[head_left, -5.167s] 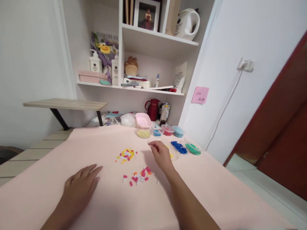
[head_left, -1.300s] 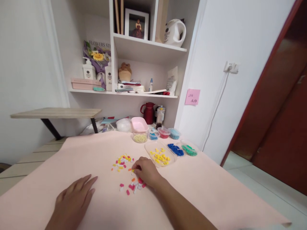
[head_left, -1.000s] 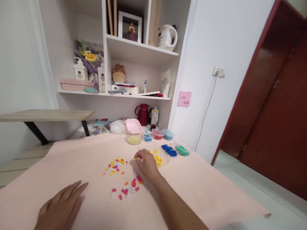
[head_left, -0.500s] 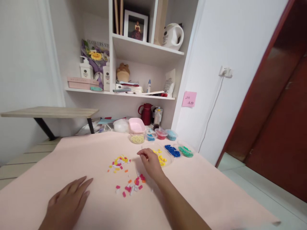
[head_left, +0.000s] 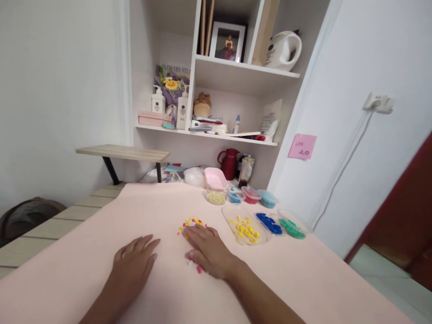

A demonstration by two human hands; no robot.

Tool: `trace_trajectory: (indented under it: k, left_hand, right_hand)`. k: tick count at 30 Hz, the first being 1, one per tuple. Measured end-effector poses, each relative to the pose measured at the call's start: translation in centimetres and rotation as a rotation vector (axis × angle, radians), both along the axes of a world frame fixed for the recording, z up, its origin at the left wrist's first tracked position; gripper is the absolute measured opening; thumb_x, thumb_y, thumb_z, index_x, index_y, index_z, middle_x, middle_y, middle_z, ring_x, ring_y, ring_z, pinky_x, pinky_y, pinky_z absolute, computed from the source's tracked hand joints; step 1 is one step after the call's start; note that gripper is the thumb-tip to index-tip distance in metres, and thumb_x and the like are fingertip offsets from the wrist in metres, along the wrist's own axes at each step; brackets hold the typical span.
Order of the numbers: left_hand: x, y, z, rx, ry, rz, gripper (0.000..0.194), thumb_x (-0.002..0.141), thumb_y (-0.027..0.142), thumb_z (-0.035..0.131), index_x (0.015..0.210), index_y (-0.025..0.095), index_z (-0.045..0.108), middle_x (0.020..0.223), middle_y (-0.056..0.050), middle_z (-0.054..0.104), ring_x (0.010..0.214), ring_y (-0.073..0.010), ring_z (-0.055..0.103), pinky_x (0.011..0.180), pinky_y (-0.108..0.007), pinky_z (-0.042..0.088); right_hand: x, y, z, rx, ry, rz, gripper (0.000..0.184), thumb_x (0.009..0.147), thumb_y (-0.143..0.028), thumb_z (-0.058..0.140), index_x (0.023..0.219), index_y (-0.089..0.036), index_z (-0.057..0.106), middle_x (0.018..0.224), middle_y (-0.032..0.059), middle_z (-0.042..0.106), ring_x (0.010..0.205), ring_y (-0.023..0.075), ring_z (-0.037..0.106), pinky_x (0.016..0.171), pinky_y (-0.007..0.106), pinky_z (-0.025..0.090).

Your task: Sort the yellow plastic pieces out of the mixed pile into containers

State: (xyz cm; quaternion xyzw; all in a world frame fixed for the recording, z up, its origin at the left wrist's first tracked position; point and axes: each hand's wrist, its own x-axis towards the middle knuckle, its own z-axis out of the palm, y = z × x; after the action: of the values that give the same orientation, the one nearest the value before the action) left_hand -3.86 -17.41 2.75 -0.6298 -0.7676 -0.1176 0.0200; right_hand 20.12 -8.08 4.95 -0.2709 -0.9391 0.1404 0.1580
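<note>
My left hand lies flat on the pale pink sheet with its fingers stretched out, holding nothing. My right hand rests palm down, fingers extended, over the scattered small bricks; its fingertips reach the far heap of yellow, pink and white bricks. A few pink and white bricks show at the near edge of that hand. To the right of it stands a clear tray of yellow bricks.
Clear trays of blue bricks and green bricks stand right of the yellow one. Small tubs, a pink lid and a red jug stand behind, under white shelves. A wooden bench stands at the left.
My right hand has drawn back from the yellow tray and spread flat over the loose bricks. The camera has swung left. My left hand stays flat on the sheet.
</note>
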Motion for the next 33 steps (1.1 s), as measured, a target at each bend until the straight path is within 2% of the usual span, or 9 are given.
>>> trace_trajectory:
  k: [5,8,10,14,17,19,24,28,33]
  left_hand:
    - [-0.1,-0.1,-0.1,0.021,-0.011,-0.005,0.047,0.091,0.031,0.031,0.132,0.034,0.056,0.144,-0.003,0.051,0.134,-0.0228,0.041,0.107,-0.046,0.027]
    - [-0.3,-0.2,-0.3,0.023,-0.019,-0.008,0.047,0.092,0.032,0.031,0.131,0.034,0.056,0.144,-0.002,0.051,0.134,-0.0229,0.041,0.107,-0.046,0.027]
    - [-0.3,-0.2,-0.3,0.021,-0.020,-0.008,0.047,0.092,0.032,0.031,0.132,0.034,0.056,0.144,-0.002,0.051,0.134,-0.0227,0.041,0.107,-0.046,0.027]
    - [-0.4,-0.1,-0.3,0.023,-0.019,-0.009,0.047,0.091,0.032,0.032,0.132,0.035,0.056,0.144,-0.001,0.051,0.134,-0.0225,0.041,0.107,-0.046,0.026]
    - [-0.4,0.1,-0.4,0.024,-0.010,0.000,0.047,0.091,0.032,0.031,0.132,0.035,0.056,0.144,-0.001,0.051,0.134,-0.0226,0.041,0.107,-0.045,0.026]
    - [-0.4,0.1,-0.5,0.027,-0.005,0.001,0.048,0.092,0.033,0.030,0.132,0.035,0.055,0.145,0.000,0.051,0.134,-0.0225,0.040,0.107,-0.045,0.026]
    - [-0.4,0.1,-0.5,0.020,-0.009,-0.005,0.048,0.092,0.032,0.030,0.133,0.034,0.055,0.145,-0.001,0.051,0.134,-0.0227,0.040,0.107,-0.046,0.026]
    - [-0.3,0.1,-0.4,0.016,-0.022,-0.002,0.048,0.091,0.032,0.031,0.133,0.034,0.055,0.145,-0.001,0.050,0.134,-0.0229,0.040,0.107,-0.046,0.026]
    - [-0.3,-0.1,-0.3,0.028,-0.023,-0.002,0.048,0.091,0.033,0.031,0.132,0.034,0.056,0.145,-0.002,0.051,0.134,-0.0236,0.041,0.107,-0.046,0.026]
  right_hand:
    - [-0.3,0.4,-0.4,0.043,0.050,-0.022,0.041,0.096,-0.039,0.044,0.134,-0.027,0.052,0.140,0.0072,0.052,0.127,0.0253,0.045,0.106,0.044,0.028]
    - [0.2,0.9,-0.4,0.009,0.133,-0.059,0.031,0.097,-0.031,0.041,0.116,-0.027,0.065,0.121,0.0048,0.065,0.111,0.0221,0.055,0.098,0.039,0.036]
    - [0.7,1.3,-0.4,-0.040,0.195,-0.113,0.030,0.096,-0.027,0.041,0.110,-0.026,0.067,0.109,0.0039,0.070,0.104,0.0210,0.058,0.094,0.037,0.039]
    - [1.5,2.1,-0.9,-0.124,0.295,-0.226,0.032,0.093,-0.022,0.040,0.110,-0.025,0.068,0.102,0.0036,0.070,0.097,0.0202,0.060,0.089,0.033,0.042]
    - [1.9,2.5,-1.3,-0.211,0.291,-0.296,0.034,0.092,-0.020,0.039,0.110,-0.025,0.067,0.083,0.0016,0.069,0.078,0.0181,0.062,0.075,0.030,0.045]
    - [2.0,2.6,-1.4,-0.235,0.290,-0.326,0.034,0.090,-0.019,0.041,0.111,-0.025,0.067,0.078,0.0010,0.067,0.071,0.0169,0.060,0.071,0.028,0.045]
    - [1.8,2.0,-1.1,-0.156,0.342,-0.249,0.036,0.088,-0.018,0.049,0.118,-0.028,0.067,0.102,0.0052,0.061,0.089,0.0170,0.060,0.082,0.028,0.046]
    - [1.4,1.3,-0.7,-0.162,0.312,-0.107,0.031,0.093,-0.025,0.048,0.114,-0.031,0.070,0.105,0.0046,0.062,0.093,0.0169,0.059,0.084,0.029,0.047]
    - [1.2,1.0,-0.6,0.009,0.141,-0.094,0.026,0.094,-0.030,0.052,0.109,-0.030,0.072,0.107,0.0041,0.068,0.101,0.0211,0.058,0.093,0.038,0.041]
